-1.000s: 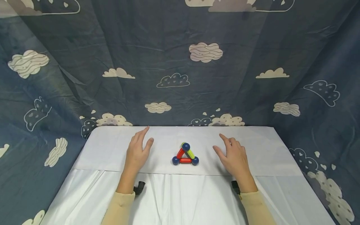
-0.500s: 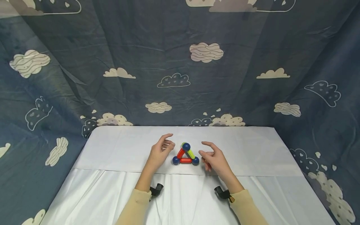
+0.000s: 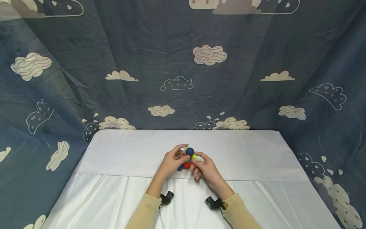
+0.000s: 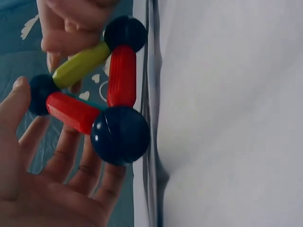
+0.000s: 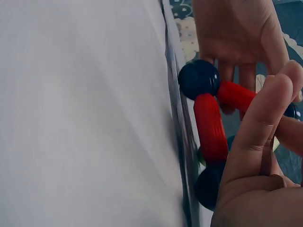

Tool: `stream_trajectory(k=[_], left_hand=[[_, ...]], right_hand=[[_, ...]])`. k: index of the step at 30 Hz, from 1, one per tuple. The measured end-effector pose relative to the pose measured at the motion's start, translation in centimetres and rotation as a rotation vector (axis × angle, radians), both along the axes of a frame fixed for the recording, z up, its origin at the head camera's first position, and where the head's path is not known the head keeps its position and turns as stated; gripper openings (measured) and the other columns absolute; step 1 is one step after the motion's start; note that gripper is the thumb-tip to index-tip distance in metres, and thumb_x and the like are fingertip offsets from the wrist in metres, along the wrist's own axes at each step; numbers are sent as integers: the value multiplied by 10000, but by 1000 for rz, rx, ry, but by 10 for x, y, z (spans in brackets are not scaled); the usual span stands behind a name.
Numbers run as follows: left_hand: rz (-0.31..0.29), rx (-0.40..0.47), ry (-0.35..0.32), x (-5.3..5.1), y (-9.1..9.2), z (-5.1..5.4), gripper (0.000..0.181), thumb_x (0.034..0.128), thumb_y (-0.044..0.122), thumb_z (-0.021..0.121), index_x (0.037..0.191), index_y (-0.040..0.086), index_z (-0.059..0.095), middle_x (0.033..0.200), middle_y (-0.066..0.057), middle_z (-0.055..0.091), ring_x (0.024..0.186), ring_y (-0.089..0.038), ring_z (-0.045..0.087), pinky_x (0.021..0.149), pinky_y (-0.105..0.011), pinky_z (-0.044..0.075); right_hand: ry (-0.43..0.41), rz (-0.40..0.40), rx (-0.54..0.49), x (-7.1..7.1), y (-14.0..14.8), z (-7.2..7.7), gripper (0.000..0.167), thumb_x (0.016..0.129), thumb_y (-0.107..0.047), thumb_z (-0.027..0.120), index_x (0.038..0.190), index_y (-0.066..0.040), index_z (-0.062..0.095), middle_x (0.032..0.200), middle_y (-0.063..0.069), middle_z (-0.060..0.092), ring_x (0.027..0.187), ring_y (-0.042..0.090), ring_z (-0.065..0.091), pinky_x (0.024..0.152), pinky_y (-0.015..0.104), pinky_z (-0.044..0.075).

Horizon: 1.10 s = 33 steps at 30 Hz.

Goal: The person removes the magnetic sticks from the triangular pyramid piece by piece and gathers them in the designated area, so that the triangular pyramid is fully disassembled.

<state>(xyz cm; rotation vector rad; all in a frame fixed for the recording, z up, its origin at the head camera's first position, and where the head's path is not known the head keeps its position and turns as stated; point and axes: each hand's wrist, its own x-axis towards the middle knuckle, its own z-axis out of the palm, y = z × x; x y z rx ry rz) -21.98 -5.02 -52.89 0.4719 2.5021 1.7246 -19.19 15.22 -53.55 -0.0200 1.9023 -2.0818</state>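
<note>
A toy built of magnetic rods and balls (image 3: 190,151) forms a triangle-shaped frame between both hands. Dark blue balls (image 4: 120,135) sit at its corners, joined by red rods (image 4: 122,75) and a yellow-green rod (image 4: 81,65). My left hand (image 3: 169,163) holds its left side, the thumb near the top ball and the other fingers behind. On the opposite side my right hand (image 3: 209,171) pinches it by the yellow-green rod, lower fingers curled. Fingers hide the right corner in the head view. A teal rod shows partly behind in the left wrist view.
White cloth (image 3: 120,156) covers the table, with a seam running across it. A dark blue curtain (image 3: 183,63) with cloud prints hangs behind and at both sides. Black wrist cameras (image 3: 213,203) are strapped under both wrists.
Both hands have moved inward from either side of the toy and now hold it, fingers closed around its upper part. A second ago they were spread apart, away from it.
</note>
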Motion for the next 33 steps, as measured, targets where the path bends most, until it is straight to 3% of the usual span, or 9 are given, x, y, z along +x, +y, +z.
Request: stream_trajectory(k=[5, 11, 19, 28, 33], left_hand=[[-4, -31, 10, 2, 9, -4, 555, 954, 445, 786, 1453, 248, 644, 1088, 3, 747, 967, -125, 671, 840, -305, 555], [43, -19, 11, 4, 15, -7, 409, 958, 402, 792, 1331, 250, 726, 985, -4, 730, 856, -85, 628, 744, -224, 511], [58, -5, 2, 3, 16, -10, 385, 947, 388, 803, 1293, 230, 749, 976, -10, 737, 847, -60, 615, 769, -217, 504], [81, 85, -58, 0, 12, -10, 399, 974, 370, 779, 1326, 192, 721, 969, -27, 694, 816, -83, 605, 724, -202, 512], [126, 82, -53, 0, 8, -8, 387, 974, 368, 781, 1329, 227, 716, 1042, -56, 724, 880, -115, 638, 787, -265, 544]], right_hand=[[-16, -34, -43, 2, -5, -6, 412, 1108, -210, 576, 1460, -19, 479, 715, -11, 714, 474, 50, 589, 478, 219, 511], [-32, -39, -104, 6, -9, -8, 417, 1122, -235, 548, 1462, -11, 463, 679, -43, 696, 471, 33, 589, 487, 213, 516], [-33, -46, -112, 7, -9, -8, 423, 1127, -222, 533, 1485, -8, 462, 684, -43, 698, 479, 37, 593, 492, 209, 514], [-56, -74, -111, 3, -8, -12, 426, 1104, -262, 587, 1449, -29, 493, 671, -36, 686, 474, 41, 589, 498, 212, 522], [-6, -105, -26, 2, -4, -7, 405, 1085, -239, 624, 1416, -19, 544, 649, -19, 673, 441, 58, 555, 460, 219, 487]])
